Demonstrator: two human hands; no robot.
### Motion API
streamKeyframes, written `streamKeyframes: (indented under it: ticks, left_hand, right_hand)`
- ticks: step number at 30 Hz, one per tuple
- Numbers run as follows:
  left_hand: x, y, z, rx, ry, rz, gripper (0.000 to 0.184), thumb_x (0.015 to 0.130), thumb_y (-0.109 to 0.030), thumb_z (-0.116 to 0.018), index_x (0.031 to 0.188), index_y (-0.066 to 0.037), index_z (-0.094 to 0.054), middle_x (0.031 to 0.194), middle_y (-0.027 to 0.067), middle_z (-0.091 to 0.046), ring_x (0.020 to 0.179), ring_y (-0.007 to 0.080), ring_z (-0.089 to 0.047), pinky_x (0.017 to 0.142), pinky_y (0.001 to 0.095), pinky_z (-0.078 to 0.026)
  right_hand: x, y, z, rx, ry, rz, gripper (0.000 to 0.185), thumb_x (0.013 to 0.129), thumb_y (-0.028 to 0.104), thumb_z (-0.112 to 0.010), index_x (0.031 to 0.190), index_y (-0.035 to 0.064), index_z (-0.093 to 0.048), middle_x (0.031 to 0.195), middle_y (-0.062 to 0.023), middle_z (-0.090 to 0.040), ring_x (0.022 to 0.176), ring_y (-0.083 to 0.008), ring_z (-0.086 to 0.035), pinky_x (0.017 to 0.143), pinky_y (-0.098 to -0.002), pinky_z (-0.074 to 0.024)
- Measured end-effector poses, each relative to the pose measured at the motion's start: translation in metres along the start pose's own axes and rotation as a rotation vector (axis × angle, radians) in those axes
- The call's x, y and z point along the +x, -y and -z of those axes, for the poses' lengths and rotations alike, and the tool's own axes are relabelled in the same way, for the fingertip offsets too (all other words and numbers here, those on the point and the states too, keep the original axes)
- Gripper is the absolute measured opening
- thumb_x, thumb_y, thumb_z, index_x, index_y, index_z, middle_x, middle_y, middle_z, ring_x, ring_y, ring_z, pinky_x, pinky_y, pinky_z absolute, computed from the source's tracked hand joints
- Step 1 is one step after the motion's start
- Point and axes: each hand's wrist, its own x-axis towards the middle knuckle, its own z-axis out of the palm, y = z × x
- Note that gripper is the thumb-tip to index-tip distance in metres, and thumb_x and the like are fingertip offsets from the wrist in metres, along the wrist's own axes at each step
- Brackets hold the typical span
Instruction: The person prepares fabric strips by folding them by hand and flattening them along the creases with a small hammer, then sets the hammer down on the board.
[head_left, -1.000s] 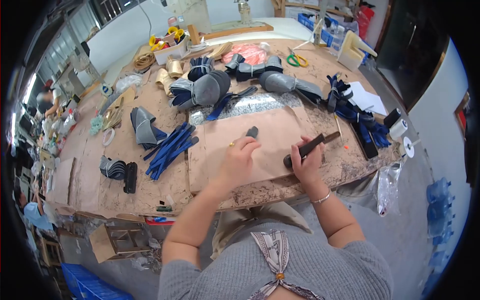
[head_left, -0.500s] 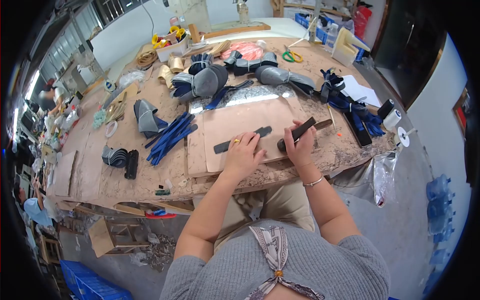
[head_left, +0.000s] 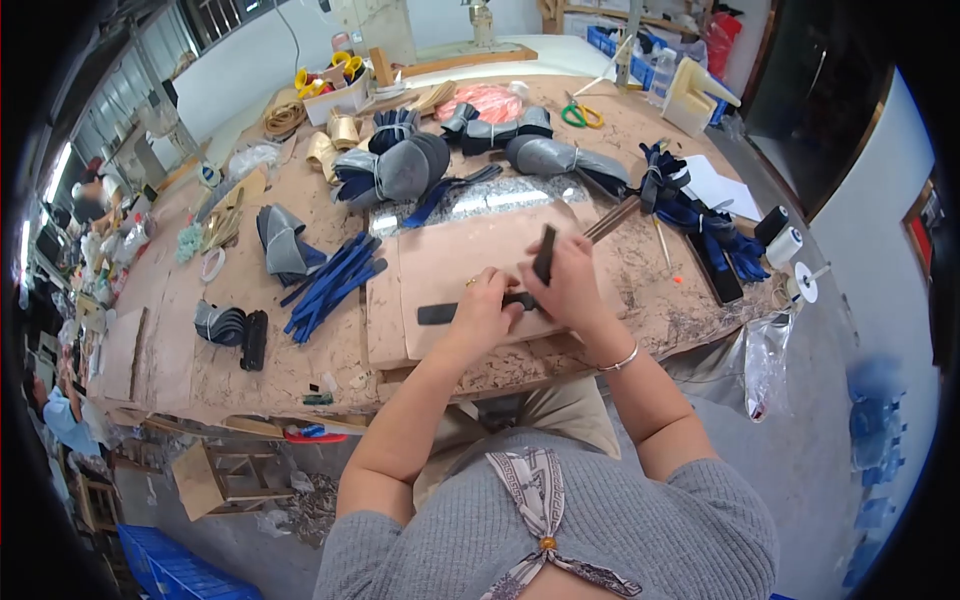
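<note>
A dark grey strip (head_left: 437,314) lies across the pinkish-tan board (head_left: 440,262) before me. Bent fingers of my left hand (head_left: 484,309) press on the strip, with thumb and index close to its right part. My right hand (head_left: 570,285) is closed around a dark flat bar (head_left: 546,252) that stands up tilted from the fist; its lower end is hidden by the fingers. A long brown stick-like piece (head_left: 612,218) reaches up and right from behind the right hand, and I cannot tell whether that hand holds it. Both hands nearly touch over the strip.
Blue strips (head_left: 335,285) and grey-blue tied bundles (head_left: 400,170) lie left and behind the board. Green-and-yellow scissors (head_left: 581,115), a white thread cone (head_left: 784,246) and dark blue bundles (head_left: 705,215) are farther right. Other people (head_left: 65,415) sit far left.
My right hand has moved left and closer to my left hand, and the dark bar has turned more upright. The strip has shifted slightly, its left end now lower.
</note>
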Motion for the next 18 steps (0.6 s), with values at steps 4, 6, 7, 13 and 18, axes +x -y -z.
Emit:
streamKeyframes:
  ticks: [4, 6, 7, 13, 18]
  left_hand:
    - [0.006, -0.003, 0.005, -0.008, 0.071, 0.093, 0.019, 0.078, -0.005, -0.072, 0.095, 0.0, -0.067, 0.097, 0.0143, -0.063, 0.095, 0.0331, -0.063, 0.086, 0.0419, -0.051]
    - [0.01, -0.008, 0.01, 0.021, 0.186, 0.148, 0.022, 0.079, -0.005, -0.071, 0.1, 0.0, -0.069, 0.098, 0.0139, -0.063, 0.091, 0.0283, -0.065, 0.083, 0.0395, -0.052]
    - [0.009, -0.007, 0.01, 0.031, 0.181, 0.126, 0.022, 0.079, -0.004, -0.071, 0.1, 0.0, -0.069, 0.096, 0.0139, -0.064, 0.09, 0.0285, -0.065, 0.082, 0.0392, -0.052]
    - [0.0, 0.005, 0.004, 0.05, 0.05, -0.057, 0.018, 0.08, 0.002, -0.066, 0.098, 0.0, -0.069, 0.09, 0.014, -0.064, 0.084, 0.0298, -0.066, 0.076, 0.0381, -0.053]
    - [-0.001, 0.008, 0.001, 0.078, 0.05, -0.101, 0.014, 0.08, 0.004, -0.064, 0.093, 0.0, -0.069, 0.09, 0.0131, -0.063, 0.082, 0.0305, -0.065, 0.074, 0.0393, -0.053]
  right_hand:
    - [0.0, -0.011, -0.001, 0.096, 0.019, -0.233, 0.021, 0.079, 0.018, -0.074, 0.094, 0.0062, -0.064, 0.076, -0.0045, -0.062, 0.076, -0.024, -0.061, 0.087, -0.0368, -0.0382]
    - [-0.003, -0.011, -0.001, 0.089, -0.016, -0.21, 0.022, 0.079, 0.019, -0.074, 0.094, 0.0065, -0.063, 0.074, -0.004, -0.062, 0.074, -0.0239, -0.06, 0.087, -0.0372, -0.038]
    - [-0.004, -0.01, -0.002, 0.077, -0.034, -0.193, 0.022, 0.08, 0.018, -0.073, 0.094, 0.0065, -0.063, 0.074, -0.0038, -0.061, 0.074, -0.0238, -0.06, 0.087, -0.0373, -0.0378]
    - [-0.01, -0.01, -0.001, 0.057, -0.064, -0.199, 0.024, 0.08, 0.019, -0.074, 0.097, 0.0066, -0.061, 0.077, -0.0039, -0.061, 0.074, -0.0234, -0.06, 0.086, -0.0377, -0.0372]
    - [-0.009, -0.007, 0.001, 0.07, -0.059, -0.171, 0.024, 0.08, 0.019, -0.074, 0.096, 0.0072, -0.062, 0.077, -0.0036, -0.061, 0.074, -0.0232, -0.06, 0.087, -0.0376, -0.0372]
